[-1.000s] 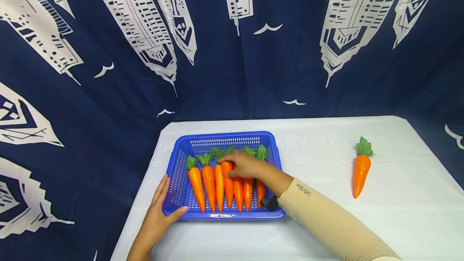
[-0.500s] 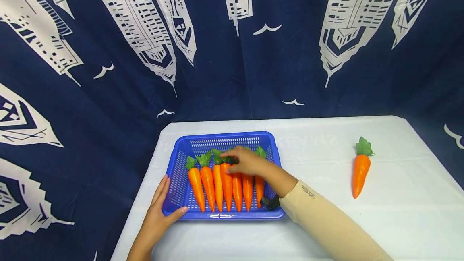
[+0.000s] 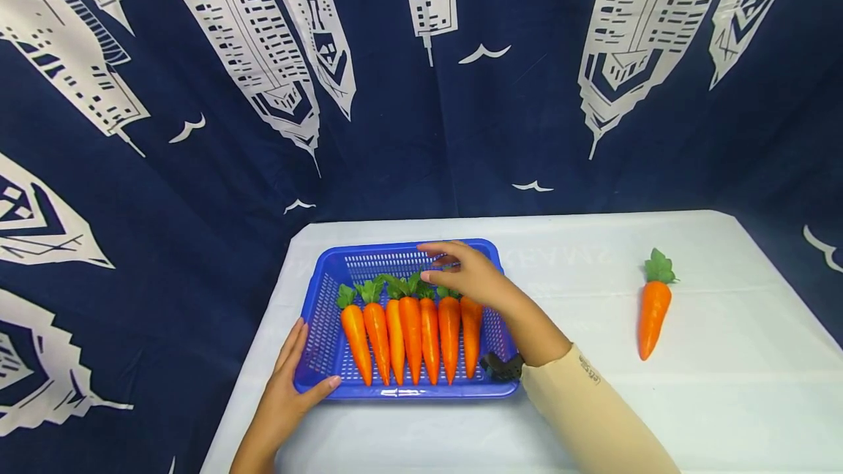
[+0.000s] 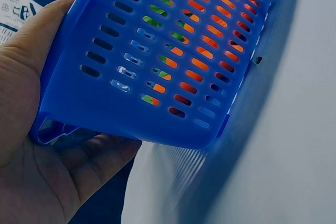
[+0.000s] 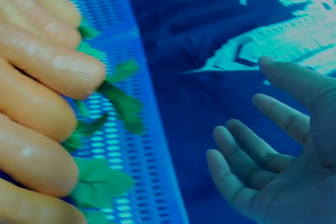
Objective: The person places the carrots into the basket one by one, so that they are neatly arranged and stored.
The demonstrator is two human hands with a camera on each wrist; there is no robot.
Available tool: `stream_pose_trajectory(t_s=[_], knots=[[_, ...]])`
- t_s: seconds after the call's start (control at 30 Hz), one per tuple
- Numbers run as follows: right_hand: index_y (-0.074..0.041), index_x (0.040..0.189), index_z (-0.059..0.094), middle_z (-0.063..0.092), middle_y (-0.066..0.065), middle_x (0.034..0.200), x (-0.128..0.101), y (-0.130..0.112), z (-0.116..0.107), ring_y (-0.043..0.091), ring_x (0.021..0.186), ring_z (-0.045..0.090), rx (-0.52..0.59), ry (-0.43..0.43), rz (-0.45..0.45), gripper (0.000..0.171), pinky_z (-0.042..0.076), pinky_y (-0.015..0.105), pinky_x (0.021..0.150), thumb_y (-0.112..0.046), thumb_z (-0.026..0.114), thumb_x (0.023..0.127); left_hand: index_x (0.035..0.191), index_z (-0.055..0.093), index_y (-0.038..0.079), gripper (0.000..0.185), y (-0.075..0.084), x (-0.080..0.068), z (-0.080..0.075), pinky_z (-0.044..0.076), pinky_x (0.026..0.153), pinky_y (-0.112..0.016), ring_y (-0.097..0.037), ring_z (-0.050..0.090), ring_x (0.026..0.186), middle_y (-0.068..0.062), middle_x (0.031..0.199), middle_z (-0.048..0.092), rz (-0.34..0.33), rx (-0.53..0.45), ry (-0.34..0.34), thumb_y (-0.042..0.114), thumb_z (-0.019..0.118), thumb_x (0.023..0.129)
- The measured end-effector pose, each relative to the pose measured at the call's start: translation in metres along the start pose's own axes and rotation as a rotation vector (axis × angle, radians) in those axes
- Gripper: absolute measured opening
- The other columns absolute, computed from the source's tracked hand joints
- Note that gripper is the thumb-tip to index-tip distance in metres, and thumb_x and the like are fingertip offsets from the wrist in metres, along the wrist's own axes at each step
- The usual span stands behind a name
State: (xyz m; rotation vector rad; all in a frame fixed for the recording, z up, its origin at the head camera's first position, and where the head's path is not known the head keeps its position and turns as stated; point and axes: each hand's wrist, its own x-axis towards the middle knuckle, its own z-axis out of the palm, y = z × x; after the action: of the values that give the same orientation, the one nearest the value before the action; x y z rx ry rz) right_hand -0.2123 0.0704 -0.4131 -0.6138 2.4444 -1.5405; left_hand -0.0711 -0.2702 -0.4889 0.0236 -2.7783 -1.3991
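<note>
A blue basket (image 3: 402, 258) w/ seven carrots (image 3: 411, 331) was gripped at its corner by the left hand (image 3: 283, 393). The right hand (image 3: 464, 276), fingers loose & empty, was held above the leaf ends. Judged step: packing; next, the lone carrot (image 3: 652, 309), well to its right on the bench (image 3: 724, 401), must be reached. No obstacle seen.

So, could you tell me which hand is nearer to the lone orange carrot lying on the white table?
Right. The right hand hovers above the blue basket, well left of the carrot; the left hand grips the basket's far-left corner.
</note>
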Motion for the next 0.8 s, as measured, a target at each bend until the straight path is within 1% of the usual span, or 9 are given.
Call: stream_pose_trajectory(t_s=[0.17, 0.23, 0.33, 0.47, 0.57, 0.63, 0.73, 0.8], knots=[[-0.019, 0.14, 0.061, 0.058, 0.009, 0.142, -0.013, -0.002, -0.023, 0.034, 0.127, 0.061, 0.085, 0.116, -0.035, 0.047, 0.056, 0.047, 0.102, -0.027, 0.072, 0.094, 0.163, 0.022, 0.019, 0.104, 0.0, 0.0, 0.0, 0.015, 0.119, -0.072, -0.041, 0.011, 0.157, 0.005, 0.172, 0.009, -0.004, -0.005, -0.003, 0.027, 0.086, 0.08], [-0.019, 0.14, 0.06, 0.057, 0.009, 0.144, -0.018, -0.002, -0.032, 0.034, 0.129, 0.059, 0.107, 0.162, -0.027, 0.048, 0.054, 0.049, 0.103, -0.026, 0.073, 0.094, 0.163, 0.022, 0.019, 0.105, 0.0, 0.0, 0.0, 0.015, 0.119, -0.072, -0.041, 0.011, 0.157, 0.004, 0.172, 0.009, -0.002, -0.004, -0.001, 0.027, 0.086, 0.08], [-0.019, 0.142, 0.058, 0.054, 0.01, 0.146, -0.024, 0.001, -0.043, 0.034, 0.132, 0.057, 0.119, 0.216, -0.018, 0.05, 0.052, 0.051, 0.106, -0.027, 0.072, 0.095, 0.163, 0.022, 0.018, 0.105, 0.0, 0.001, 0.0, 0.016, 0.119, -0.072, -0.041, 0.011, 0.157, 0.004, 0.172, 0.009, 0.001, 0.0, -0.001, 0.027, 0.086, 0.08], [-0.021, 0.143, 0.057, 0.054, 0.007, 0.147, -0.035, 0.006, -0.056, 0.031, 0.132, 0.057, 0.118, 0.302, 0.006, 0.051, 0.05, 0.051, 0.108, -0.033, 0.071, 0.095, 0.163, 0.022, 0.018, 0.104, 0.0, 0.001, 0.001, 0.016, 0.119, -0.073, -0.041, 0.011, 0.157, 0.004, 0.172, 0.009, 0.005, 0.0, -0.004, 0.027, 0.086, 0.081], [-0.021, 0.144, 0.057, 0.055, 0.005, 0.147, -0.044, 0.012, -0.065, 0.026, 0.13, 0.059, 0.116, 0.378, 0.028, 0.052, 0.05, 0.049, 0.109, -0.038, 0.069, 0.096, 0.162, 0.022, 0.018, 0.104, 0.0, 0.001, 0.001, 0.016, 0.119, -0.072, -0.041, 0.011, 0.157, 0.003, 0.172, 0.009, 0.007, -0.005, -0.006, 0.027, 0.086, 0.081], [-0.019, 0.144, 0.056, 0.056, 0.004, 0.146, -0.05, 0.016, -0.072, 0.022, 0.128, 0.06, 0.122, 0.431, 0.041, 0.052, 0.05, 0.045, 0.109, -0.038, 0.069, 0.096, 0.162, 0.022, 0.018, 0.104, 0.0, 0.001, 0.001, 0.016, 0.119, -0.072, -0.04, 0.011, 0.157, 0.003, 0.172, 0.009, 0.005, -0.007, -0.007, 0.027, 0.086, 0.081], [-0.018, 0.144, 0.056, 0.057, 0.003, 0.145, -0.059, 0.022, -0.082, 0.01, 0.123, 0.061, 0.131, 0.502, 0.071, 0.052, 0.05, 0.042, 0.11, -0.038, 0.068, 0.097, 0.163, 0.022, 0.019, 0.104, 0.0, 0.001, 0.0, 0.016, 0.119, -0.072, -0.041, 0.011, 0.157, 0.002, 0.172, 0.009, 0.004, 0.004, -0.007, 0.028, 0.086, 0.081], [-0.018, 0.145, 0.055, 0.057, 0.004, 0.146, -0.064, 0.025, -0.089, 0.004, 0.121, 0.06, 0.138, 0.53, 0.094, 0.053, 0.049, 0.044, 0.112, -0.038, 0.067, 0.097, 0.163, 0.022, 0.019, 0.104, 0.0, 0.0, 0.0, 0.016, 0.119, -0.072, -0.04, 0.011, 0.157, 0.002, 0.172, 0.009, 0.004, 0.009, -0.005, 0.028, 0.086, 0.081]])
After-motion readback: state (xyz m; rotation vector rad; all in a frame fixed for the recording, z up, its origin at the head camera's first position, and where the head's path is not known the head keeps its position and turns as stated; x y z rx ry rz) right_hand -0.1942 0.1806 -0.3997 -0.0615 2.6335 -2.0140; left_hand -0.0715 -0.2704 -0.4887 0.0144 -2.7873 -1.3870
